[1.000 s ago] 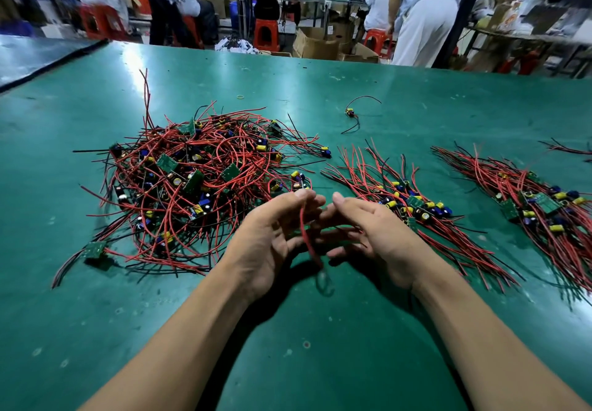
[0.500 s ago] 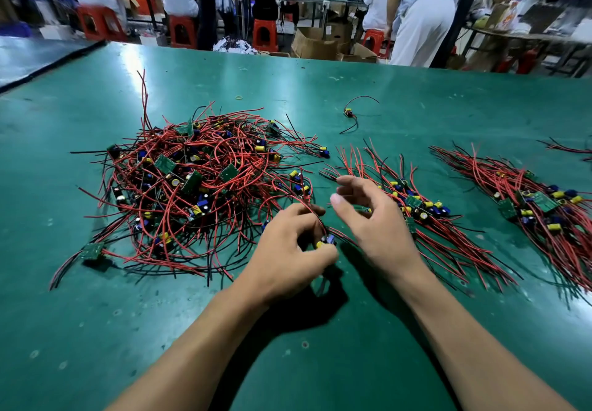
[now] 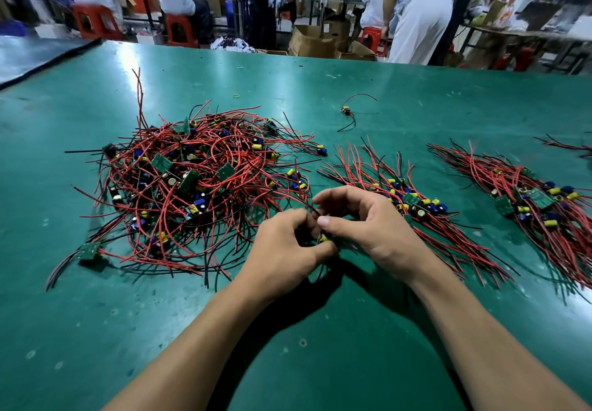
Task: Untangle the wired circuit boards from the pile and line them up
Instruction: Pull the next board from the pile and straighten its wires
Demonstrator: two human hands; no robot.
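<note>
Your left hand and right hand, curled together, pinch one wired board at the 4 o'clock edge of the pile, with the lined-up row at 2 o'clock and bare green table spreading toward 6 o'clock.

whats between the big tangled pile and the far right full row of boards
Head view: another lined-up row of wired boards lies between the tangled pile and the far-right row. The left hand and right hand hold a single board beside it.
</note>
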